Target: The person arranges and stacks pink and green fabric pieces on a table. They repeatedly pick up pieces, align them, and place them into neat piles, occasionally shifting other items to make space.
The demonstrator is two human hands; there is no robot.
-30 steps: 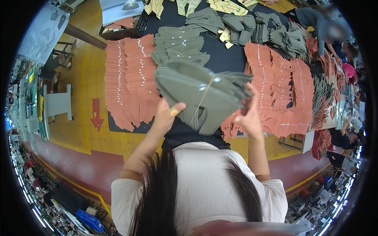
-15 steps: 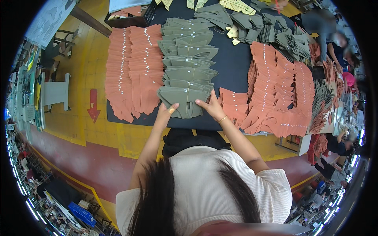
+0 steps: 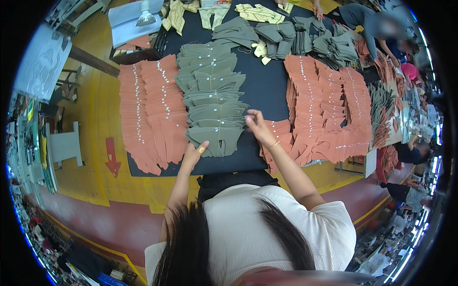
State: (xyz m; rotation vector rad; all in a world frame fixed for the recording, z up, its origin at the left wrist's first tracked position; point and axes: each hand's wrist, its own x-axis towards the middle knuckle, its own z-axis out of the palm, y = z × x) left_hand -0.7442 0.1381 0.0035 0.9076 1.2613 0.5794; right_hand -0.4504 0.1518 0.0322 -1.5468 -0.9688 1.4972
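Observation:
In front of me a long row of overlapping dark green cut fabric pieces (image 3: 212,102) lies on the dark table, tied in bundles with thin string and marked with small white labels. My left hand (image 3: 193,153) grips the lower left corner of the nearest green bundle (image 3: 217,140), thumb on top and fingers partly hidden beneath. Just right of the row, my right hand (image 3: 257,127) is raised with bent fingers apart, and nothing shows in it. Orange fabric pieces (image 3: 155,109) form two labelled columns close by on the left.
More labelled orange stacks (image 3: 310,105) cover the table's right side. Farther back lie green piles (image 3: 334,47) and pale yellow pieces (image 3: 260,13). A box with papers (image 3: 136,28) stands at the far left corner. Other people (image 3: 362,24) bend over the table at the far right.
My right hand has let go of the nearest green bundle and moved up and right. My left hand stays on its corner. The view has shifted, so the table appears lower.

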